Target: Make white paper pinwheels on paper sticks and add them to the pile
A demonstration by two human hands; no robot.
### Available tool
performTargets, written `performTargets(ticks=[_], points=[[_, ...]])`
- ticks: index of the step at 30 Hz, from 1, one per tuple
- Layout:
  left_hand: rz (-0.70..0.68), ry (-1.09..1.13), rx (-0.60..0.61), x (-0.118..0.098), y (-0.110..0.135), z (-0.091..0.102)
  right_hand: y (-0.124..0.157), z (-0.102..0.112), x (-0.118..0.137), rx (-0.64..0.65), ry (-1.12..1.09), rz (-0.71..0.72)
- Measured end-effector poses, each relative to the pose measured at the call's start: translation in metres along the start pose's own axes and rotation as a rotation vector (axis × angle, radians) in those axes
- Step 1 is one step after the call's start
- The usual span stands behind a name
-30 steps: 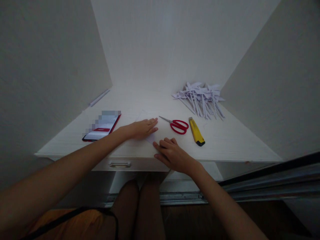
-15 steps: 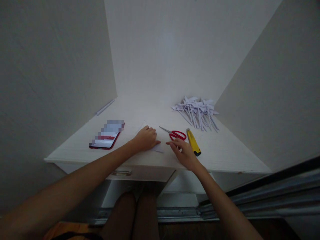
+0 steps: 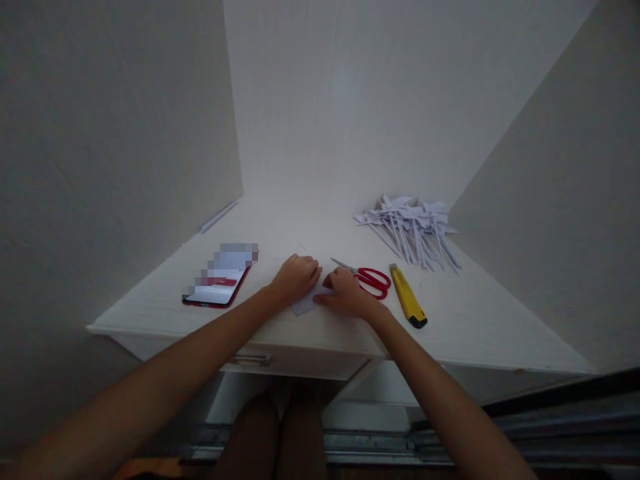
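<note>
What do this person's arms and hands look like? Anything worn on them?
The left arm and right arm are bare along all that shows, with no sleeves. The left hand and right hand wear no gloves, and no watch, bracelet or ring is visible in this dim light.

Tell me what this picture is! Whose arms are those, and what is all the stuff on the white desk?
There is no machine here. A person wears a camera on their head, so the picture looks down their own arms. The left hand and the right hand both rest on a small piece of white paper on a white desk; whether they pinch it is hard to tell. Right of the hands lie red scissors and a yellow cutter knife. Behind those is a pile of folded paper shapes. On the left lies a phone.
</note>
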State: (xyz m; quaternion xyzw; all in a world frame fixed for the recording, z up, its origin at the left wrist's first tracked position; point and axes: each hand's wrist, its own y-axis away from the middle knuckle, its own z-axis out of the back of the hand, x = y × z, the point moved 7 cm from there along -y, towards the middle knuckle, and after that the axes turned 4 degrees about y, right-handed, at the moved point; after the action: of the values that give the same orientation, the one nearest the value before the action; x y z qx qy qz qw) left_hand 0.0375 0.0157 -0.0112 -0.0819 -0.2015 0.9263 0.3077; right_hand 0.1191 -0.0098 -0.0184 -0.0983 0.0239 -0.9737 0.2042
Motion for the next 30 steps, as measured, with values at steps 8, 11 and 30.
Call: performTargets(ticks=[8, 11, 30], points=[[-0.018, 0.786, 0.007, 0.011, -0.006, 0.018, -0.018, 0.045, -0.045, -0.179, -0.703, -0.037], [0.244, 1.086, -0.156, 0.027, -0.007, 0.022, -0.020, 0.056, -0.053, -0.302, -0.981, -0.072], [0.341, 1.565, -0.197, 0.036, -0.001, 0.004, -0.013, 0.018, -0.044, -0.202, -1.282, 0.072]])
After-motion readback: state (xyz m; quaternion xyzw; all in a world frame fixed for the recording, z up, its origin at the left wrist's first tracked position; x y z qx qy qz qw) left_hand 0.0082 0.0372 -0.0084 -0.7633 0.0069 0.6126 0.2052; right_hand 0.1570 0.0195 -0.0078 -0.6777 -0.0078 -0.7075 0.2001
